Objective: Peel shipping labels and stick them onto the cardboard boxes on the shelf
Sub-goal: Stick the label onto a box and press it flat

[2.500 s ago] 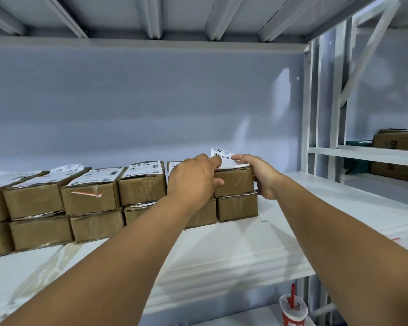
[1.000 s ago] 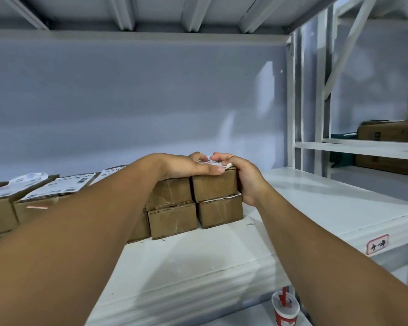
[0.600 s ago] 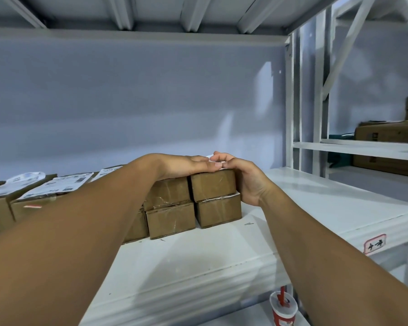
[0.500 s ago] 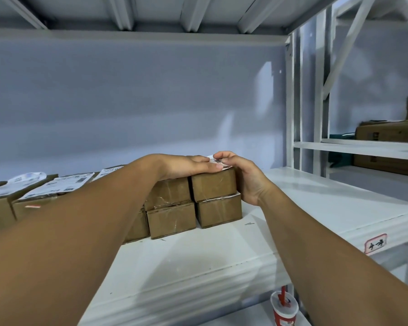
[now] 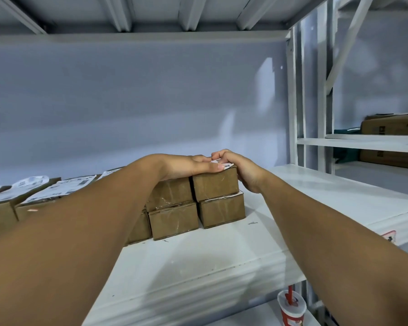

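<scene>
Fingers (image 5: 211, 167) of the left hand (image 5: 186, 165) lie straight and flat, pressing a label (image 5: 227, 165) down on the end box (image 5: 216, 184) at the centre of the head view. The label is on that box's top; only its white corner at 3 o'clock of the fingertips shows, the rest is under the hand. The right hand (image 5: 242, 171) wraps the box's far side from 3 o'clock. Its fingers (image 5: 222, 155) curl over the top edge with their tips on the label, touching the left fingertips, and the palm is against the box wall; the thumb is hidden.

The end box tops a stack of two at the end of a double row of boxes (image 5: 173, 221) on a white shelf (image 5: 222, 267). The row runs off toward 9 o'clock, partly behind the left forearm. The boxes there (image 5: 0, 215) already carry labels (image 5: 57, 188) on top.

At 5 o'clock, below the shelf, stands a red and white cup (image 5: 291, 309) with a straw. At 3 o'clock a side rack (image 5: 372, 142) holds cartons (image 5: 391, 124)
</scene>
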